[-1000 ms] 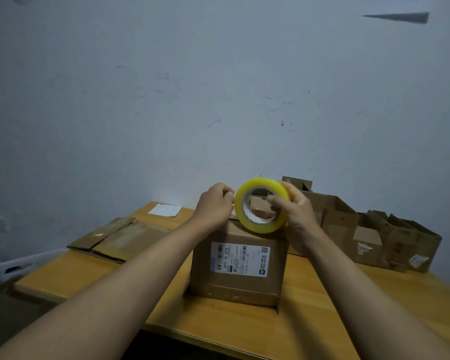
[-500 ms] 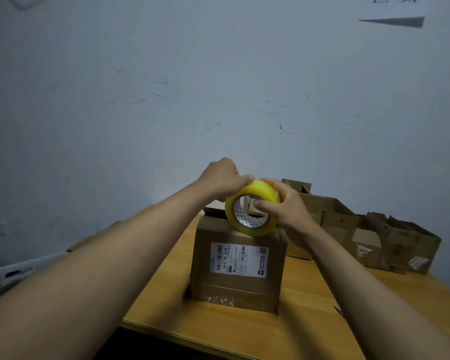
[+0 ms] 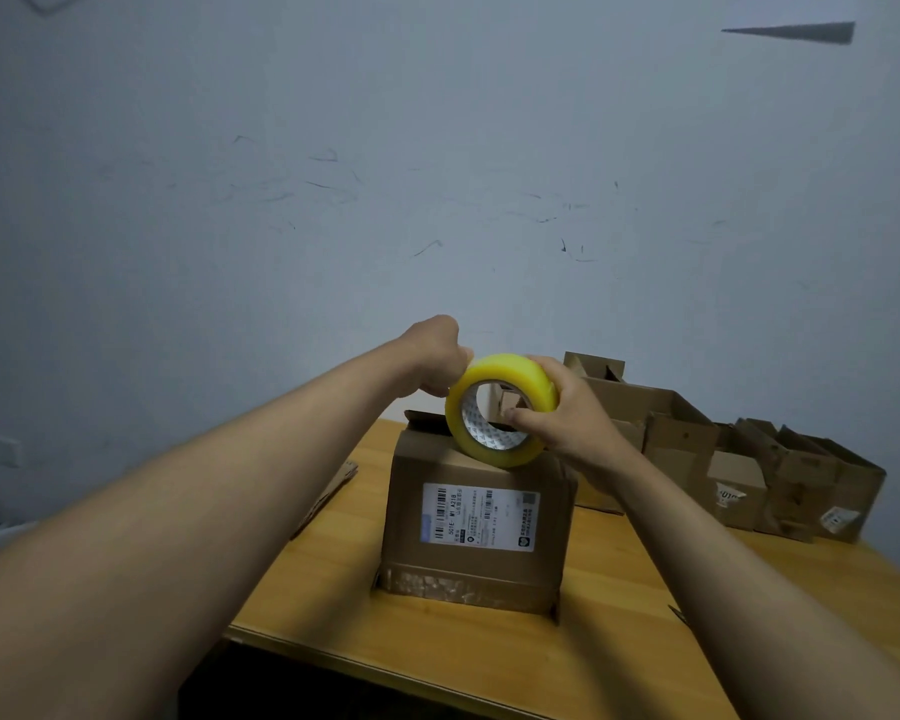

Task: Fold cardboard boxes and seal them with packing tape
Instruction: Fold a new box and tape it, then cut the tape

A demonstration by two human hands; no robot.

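Observation:
A cardboard box [image 3: 476, 537] with a white shipping label stands upright in the middle of the wooden table [image 3: 328, 589]. Old clear tape runs along its bottom front edge. My right hand [image 3: 567, 418] grips a yellow roll of packing tape [image 3: 500, 407] just above the box top, thumb inside the core. My left hand [image 3: 437, 361] is curled at the roll's far left rim, fingers pinched there; the tape end itself is too small to make out. A flap stands up at the box's back left.
Several folded open cardboard boxes [image 3: 749, 470] stand in a row at the back right of the table. Flat cardboard [image 3: 328, 491] lies at the left, mostly behind my left arm. A marked wall rises right behind the table. The front table edge is near.
My left hand rose from the box top to the roll's upper rim. Both arms and the roll shifted slightly up and left over the box.

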